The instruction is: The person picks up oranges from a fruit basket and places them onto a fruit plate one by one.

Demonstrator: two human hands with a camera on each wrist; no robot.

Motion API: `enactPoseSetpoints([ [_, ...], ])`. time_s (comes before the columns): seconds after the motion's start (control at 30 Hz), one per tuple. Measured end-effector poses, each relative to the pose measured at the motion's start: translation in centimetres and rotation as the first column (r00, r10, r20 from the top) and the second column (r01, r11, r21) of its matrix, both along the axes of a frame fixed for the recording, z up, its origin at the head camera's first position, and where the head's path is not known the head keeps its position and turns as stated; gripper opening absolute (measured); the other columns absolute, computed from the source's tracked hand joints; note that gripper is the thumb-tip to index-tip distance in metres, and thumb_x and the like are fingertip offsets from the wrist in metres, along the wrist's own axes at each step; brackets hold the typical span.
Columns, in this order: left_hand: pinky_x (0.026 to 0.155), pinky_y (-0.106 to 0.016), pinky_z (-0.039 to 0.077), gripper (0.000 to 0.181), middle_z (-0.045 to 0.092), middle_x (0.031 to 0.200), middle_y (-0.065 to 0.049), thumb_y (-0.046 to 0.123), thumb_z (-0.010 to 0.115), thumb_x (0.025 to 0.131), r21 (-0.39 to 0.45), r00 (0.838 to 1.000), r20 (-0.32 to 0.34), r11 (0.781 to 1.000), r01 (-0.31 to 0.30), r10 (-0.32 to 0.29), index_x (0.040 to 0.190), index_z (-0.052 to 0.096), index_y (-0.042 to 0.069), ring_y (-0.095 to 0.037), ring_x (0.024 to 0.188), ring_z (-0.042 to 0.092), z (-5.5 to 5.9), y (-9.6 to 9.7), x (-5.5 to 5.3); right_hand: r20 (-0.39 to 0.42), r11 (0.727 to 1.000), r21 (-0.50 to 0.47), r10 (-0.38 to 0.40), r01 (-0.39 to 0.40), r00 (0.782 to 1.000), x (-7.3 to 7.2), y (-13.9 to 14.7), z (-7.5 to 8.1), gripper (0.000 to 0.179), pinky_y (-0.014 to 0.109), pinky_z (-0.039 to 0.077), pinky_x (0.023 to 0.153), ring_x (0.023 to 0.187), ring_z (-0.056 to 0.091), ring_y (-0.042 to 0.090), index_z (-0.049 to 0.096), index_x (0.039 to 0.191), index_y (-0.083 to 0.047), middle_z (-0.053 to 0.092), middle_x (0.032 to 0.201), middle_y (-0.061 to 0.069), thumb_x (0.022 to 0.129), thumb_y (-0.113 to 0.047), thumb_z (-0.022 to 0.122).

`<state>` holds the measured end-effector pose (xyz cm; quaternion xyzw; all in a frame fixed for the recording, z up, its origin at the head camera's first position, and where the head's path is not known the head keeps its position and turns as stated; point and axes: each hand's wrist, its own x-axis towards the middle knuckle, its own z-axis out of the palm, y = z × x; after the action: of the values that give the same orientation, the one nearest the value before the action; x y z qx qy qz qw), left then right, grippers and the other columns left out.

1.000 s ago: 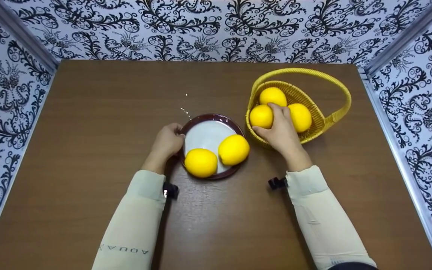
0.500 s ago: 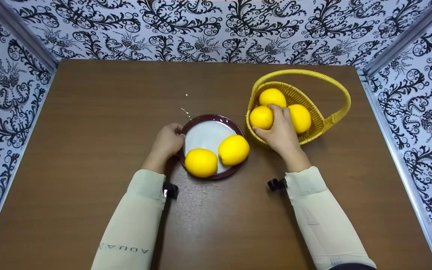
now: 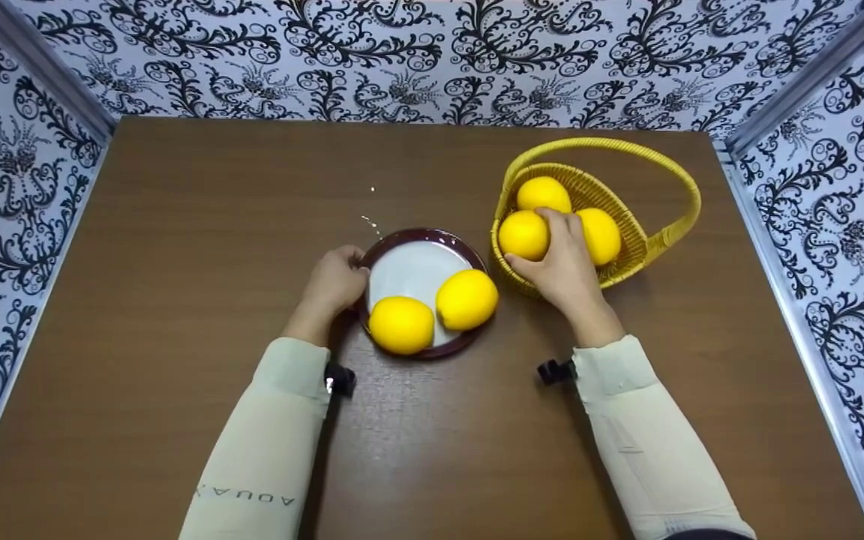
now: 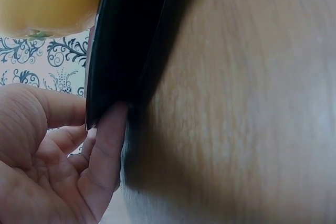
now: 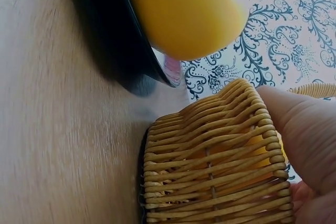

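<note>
My left hand [image 3: 336,282] pinches the left rim of a round plate [image 3: 418,238] with a brown-red edge and a white middle. In the left wrist view, the thumb is at the rim and a finger [image 4: 107,150] reaches under the dark underside. On the plate lie two yellow lemons, a left lemon [image 3: 401,325] and a right lemon [image 3: 467,299]. Inside the yellow wicker basket [image 3: 631,229], my right hand [image 3: 565,264] grips the front-left lemon [image 3: 523,235], thumb and fingers spread around it. The basket wall [image 5: 215,166] hides most of that grip in the right wrist view.
Two more lemons, a back lemon [image 3: 544,194] and a right-hand lemon [image 3: 600,236], sit in the basket close to my right hand. The tall basket handle [image 3: 604,142] arches over the back right. Patterned walls [image 3: 402,60] border the brown table [image 3: 214,225].
</note>
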<state>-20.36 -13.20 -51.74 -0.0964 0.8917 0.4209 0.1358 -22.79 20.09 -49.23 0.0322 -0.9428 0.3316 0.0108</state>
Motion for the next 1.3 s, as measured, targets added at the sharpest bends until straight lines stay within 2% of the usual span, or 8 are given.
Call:
enactPoseSetpoints([
  [0.37, 0.085, -0.039, 0.052, 0.028, 0.067, 0.119, -0.020, 0.015, 0.054, 0.101, -0.007, 1.000, -0.005, 1.000, -0.002, 0.002, 0.124, 0.065, 0.003, -0.034, 0.104, 0.060, 0.0, -0.2, -0.1, -0.042, 0.999, -0.032, 0.013, -0.015, 0.999, 0.4, -0.1, 0.8, 0.083, 0.056, 0.043, 0.111, 0.123, 0.050, 0.039, 0.044, 0.151, -0.008, 0.042, 0.142, 0.021, 0.083, -0.029, 0.087],
  [0.57, 0.095, -0.045, 0.050, 0.026, 0.068, 0.116, -0.021, 0.011, 0.054, 0.099, 0.006, 0.999, -0.036, 1.000, 0.005, -0.005, 0.119, 0.066, 0.000, -0.035, 0.106, 0.060, 0.1, -0.2, 0.0, -0.052, 0.999, -0.032, 0.014, -0.015, 0.999, 0.8, -0.5, 1.7, 0.083, 0.057, 0.044, 0.110, 0.123, 0.051, 0.039, 0.043, 0.151, -0.012, 0.041, 0.141, 0.019, 0.083, -0.030, 0.087],
  [0.63, 0.093, -0.044, 0.050, 0.026, 0.068, 0.115, -0.021, 0.011, 0.054, 0.099, 0.002, 0.999, -0.043, 1.000, 0.008, -0.008, 0.119, 0.067, 0.000, -0.034, 0.105, 0.060, 0.1, -0.2, 0.1, -0.065, 0.999, -0.034, 0.016, -0.019, 0.998, 1.0, -0.7, 2.1, 0.083, 0.056, 0.044, 0.110, 0.123, 0.051, 0.039, 0.044, 0.151, -0.012, 0.041, 0.141, 0.018, 0.082, -0.030, 0.087],
  [0.8, 0.077, -0.035, 0.051, 0.025, 0.068, 0.113, -0.020, 0.011, 0.054, 0.100, -0.003, 0.999, -0.042, 1.000, 0.009, -0.009, 0.119, 0.067, 0.001, -0.033, 0.098, 0.062, 0.1, -0.2, 0.1, -0.104, 0.999, -0.032, 0.035, -0.039, 0.994, 1.4, -1.2, 2.9, 0.082, 0.055, 0.043, 0.112, 0.124, 0.050, 0.038, 0.046, 0.149, -0.012, 0.042, 0.141, 0.017, 0.081, -0.028, 0.089],
  [0.87, 0.080, -0.037, 0.052, 0.026, 0.068, 0.115, -0.021, 0.011, 0.055, 0.100, -0.005, 0.999, -0.039, 1.000, 0.008, -0.008, 0.120, 0.066, 0.000, -0.033, 0.100, 0.062, 0.1, -0.2, 0.0, -0.117, 0.998, -0.031, 0.046, -0.050, 0.992, 1.6, -1.5, 3.1, 0.082, 0.054, 0.042, 0.113, 0.125, 0.050, 0.038, 0.046, 0.149, -0.012, 0.042, 0.141, 0.017, 0.081, -0.028, 0.089],
  [1.0, 0.096, -0.045, 0.051, 0.028, 0.068, 0.120, -0.021, 0.011, 0.055, 0.100, -0.009, 1.000, -0.031, 1.000, 0.004, -0.005, 0.123, 0.066, 0.000, -0.035, 0.108, 0.061, 0.1, -0.1, 0.0, -0.135, 0.996, -0.037, 0.070, -0.076, 0.988, 1.9, -2.2, 3.5, 0.082, 0.052, 0.041, 0.115, 0.126, 0.049, 0.036, 0.047, 0.149, -0.011, 0.043, 0.143, 0.017, 0.081, -0.028, 0.089],
  [1.17, 0.087, -0.042, 0.053, 0.029, 0.068, 0.119, -0.021, 0.012, 0.054, 0.100, -0.002, 1.000, -0.021, 1.000, 0.002, -0.002, 0.124, 0.066, 0.001, -0.035, 0.105, 0.062, -0.1, 0.0, 0.0, -0.142, 0.994, -0.046, 0.095, -0.103, 0.985, 2.5, -3.3, 3.9, 0.083, 0.050, 0.042, 0.115, 0.125, 0.051, 0.035, 0.047, 0.150, -0.012, 0.044, 0.142, 0.015, 0.081, -0.029, 0.090],
  [1.3, 0.093, -0.044, 0.051, 0.028, 0.068, 0.119, -0.020, 0.013, 0.054, 0.100, -0.009, 1.000, -0.022, 1.000, 0.006, -0.006, 0.123, 0.066, 0.002, -0.034, 0.106, 0.061, -0.1, 0.0, 0.0, -0.142, 0.991, -0.047, 0.120, -0.128, 0.983, 2.9, -4.3, 4.0, 0.083, 0.049, 0.044, 0.114, 0.123, 0.053, 0.034, 0.047, 0.150, -0.014, 0.045, 0.141, 0.013, 0.081, -0.032, 0.089],
])
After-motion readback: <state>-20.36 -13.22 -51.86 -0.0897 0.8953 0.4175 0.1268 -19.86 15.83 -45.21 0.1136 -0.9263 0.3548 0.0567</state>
